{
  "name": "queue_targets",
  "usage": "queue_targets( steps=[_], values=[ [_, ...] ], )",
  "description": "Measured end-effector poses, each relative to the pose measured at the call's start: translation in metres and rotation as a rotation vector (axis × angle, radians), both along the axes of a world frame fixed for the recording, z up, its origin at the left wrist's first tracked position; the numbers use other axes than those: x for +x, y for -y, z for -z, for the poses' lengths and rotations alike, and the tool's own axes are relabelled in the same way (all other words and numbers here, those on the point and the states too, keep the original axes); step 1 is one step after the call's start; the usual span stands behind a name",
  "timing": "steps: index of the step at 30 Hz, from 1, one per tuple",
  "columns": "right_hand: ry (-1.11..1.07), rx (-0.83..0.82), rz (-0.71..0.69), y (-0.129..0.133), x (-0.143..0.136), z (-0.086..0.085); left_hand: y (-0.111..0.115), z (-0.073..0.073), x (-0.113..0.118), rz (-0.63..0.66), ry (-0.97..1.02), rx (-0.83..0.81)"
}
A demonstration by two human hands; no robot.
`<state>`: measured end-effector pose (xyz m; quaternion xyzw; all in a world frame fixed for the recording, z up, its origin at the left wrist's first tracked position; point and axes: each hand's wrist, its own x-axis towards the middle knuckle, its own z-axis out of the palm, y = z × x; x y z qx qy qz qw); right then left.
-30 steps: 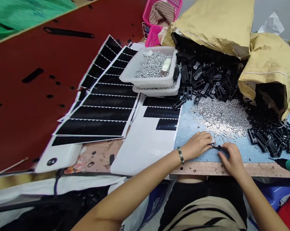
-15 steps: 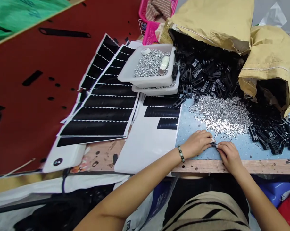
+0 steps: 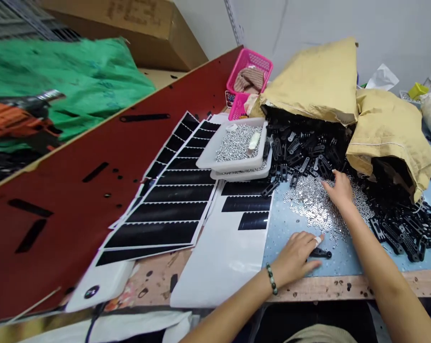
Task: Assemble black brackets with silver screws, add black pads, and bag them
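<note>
A small black plastic part point(image 3: 320, 253) lies on the blue mat, partly under the fingers of my left hand point(image 3: 297, 255), which have a white wrap on one finger. The thumb of that hand is spread from the others, and a beaded bracelet is on its wrist. My right hand point(image 3: 339, 190) reaches over the pile of small silver screws and nuts point(image 3: 313, 202), thumb and fingers apart, beside the heap of black plastic parts point(image 3: 304, 147). Nothing shows between its fingers.
White trays of screws point(image 3: 215, 164) stand left of the heap, near sheets with black strips point(image 3: 172, 195). Two yellow paper sacks point(image 3: 311, 90) lie behind. Pink baskets point(image 3: 238, 71) stand at the back. A red board point(image 3: 75, 209) slopes along the left, with an orange tool point(image 3: 11, 119) beyond it.
My right hand has left the small black part beside my left hand and moved forward over the screws, its fingers now apart. My left fingers have loosened. The view has tilted up.
</note>
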<state>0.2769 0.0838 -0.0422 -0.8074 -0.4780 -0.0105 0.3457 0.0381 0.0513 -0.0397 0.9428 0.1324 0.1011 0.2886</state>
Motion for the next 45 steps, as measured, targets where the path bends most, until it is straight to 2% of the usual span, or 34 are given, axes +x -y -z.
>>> queue_targets(
  steps=[2,5,7,9,11,13,14,15,17,18,19,22,25,28,31,33,34,37,39,43,45],
  values=[
    [0.005,-0.024,0.010,-0.027,0.005,0.000,-0.006,-0.007,-0.002,-0.049,0.044,-0.002],
    [-0.021,-0.004,-0.068,-0.031,0.004,0.002,-0.026,-0.018,0.003,-0.169,0.118,-0.048],
    [-0.063,0.017,-0.106,-0.014,0.001,0.000,-0.043,-0.025,0.015,-0.272,0.165,-0.065],
    [-0.145,0.051,-0.214,0.011,-0.003,-0.005,-0.057,-0.031,0.033,-0.356,0.207,0.002],
    [-0.239,0.053,-0.412,0.035,-0.006,-0.013,-0.064,-0.035,0.054,-0.326,0.195,0.130],
    [-0.288,-0.012,-0.557,0.055,0.000,-0.020,-0.065,-0.037,0.072,-0.194,0.101,0.206],
    [-0.285,-0.043,-0.540,0.062,0.008,-0.022,-0.065,-0.037,0.079,-0.136,0.035,0.203],
    [-0.255,-0.070,-0.457,0.067,0.019,-0.023,-0.064,-0.037,0.084,-0.111,-0.027,0.171],
    [-0.104,-0.112,-0.120,0.074,0.048,-0.021,-0.061,-0.036,0.090,-0.151,-0.094,0.031],
    [0.024,-0.186,0.056,0.075,0.063,-0.018,-0.059,-0.036,0.091,-0.190,-0.090,-0.061],
    [0.115,-0.279,0.167,0.075,0.077,-0.015,-0.058,-0.035,0.091,-0.227,-0.065,-0.156],
    [0.162,-0.372,0.201,0.072,0.102,-0.005,-0.056,-0.033,0.094,-0.292,0.070,-0.333],
    [0.163,-0.370,0.156,0.076,0.105,-0.002,-0.058,-0.029,0.096,-0.389,0.193,-0.415],
    [0.124,-0.220,0.103,0.086,0.092,-0.006,-0.061,-0.025,0.092,-0.463,0.249,-0.716],
    [-0.191,0.172,0.018,0.086,0.055,-0.009,-0.054,-0.025,0.084,-0.473,0.266,-1.033],
    [-0.506,0.379,0.000,0.077,0.018,-0.012,-0.043,-0.026,0.079,-0.461,0.249,-1.091],
    [-0.625,0.441,-0.010,0.071,-0.002,-0.013,-0.036,-0.027,0.077,-0.425,0.214,-1.064],
    [-0.771,0.502,-0.055,0.055,-0.049,-0.017,-0.021,-0.031,0.072,-0.251,0.057,-0.850],
    [-0.817,0.508,-0.065,0.053,-0.062,-0.019,-0.018,-0.033,0.067,-0.184,-0.012,-0.798],
    [-0.982,0.459,-0.173,0.070,-0.056,-0.021,-0.025,-0.031,0.056,-0.293,0.120,-1.004],
    [-0.997,0.386,-0.248,0.078,-0.052,-0.022,-0.028,-0.030,0.052,-0.349,0.188,-1.009]
  ],
)
